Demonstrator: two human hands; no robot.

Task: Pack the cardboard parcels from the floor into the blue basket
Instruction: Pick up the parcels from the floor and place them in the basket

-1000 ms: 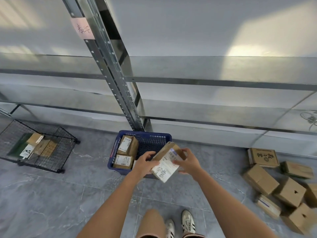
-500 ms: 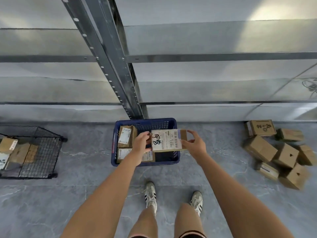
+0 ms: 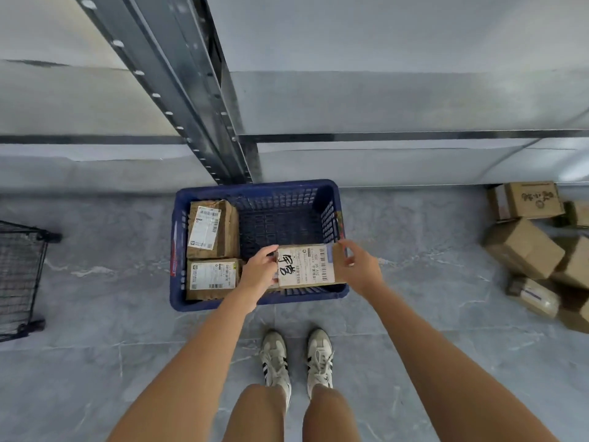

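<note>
Since 0.5 s ago: parcel has dropped from over the middle of the blue basket into its near-right corner, and both hands came down with it. View is also pitched further down.

Hidden / unclear:
- Parcel underside not visible, so can't tell if it's resting on the basket floor or held just above it.
- L hand covers the parcel's left end. There's a cardboard sliver under that hand; can't tell what it belongs to.
- Small label print is unreadable.
- Wire crate, well left of the basket, is cut off by the frame edge.
- Loose boxes, on the floor well right of the basket, are partly cut off too.

Parcel orientation: lies flat w/ label up. Long axis runs left-right, parallel to the basket's near wall. Black handwritten marks are at the left end, barcode toward the right.

Hands: L hand is curled round the left end. R hand pinches the right end at the far corner.

Also in the basket: two packed boxes along the left wall, labels up, far one and near one, close together. Far-right area shows bare mesh floor. Shelf upright is just behind the basket, shoes on its near side.
</note>
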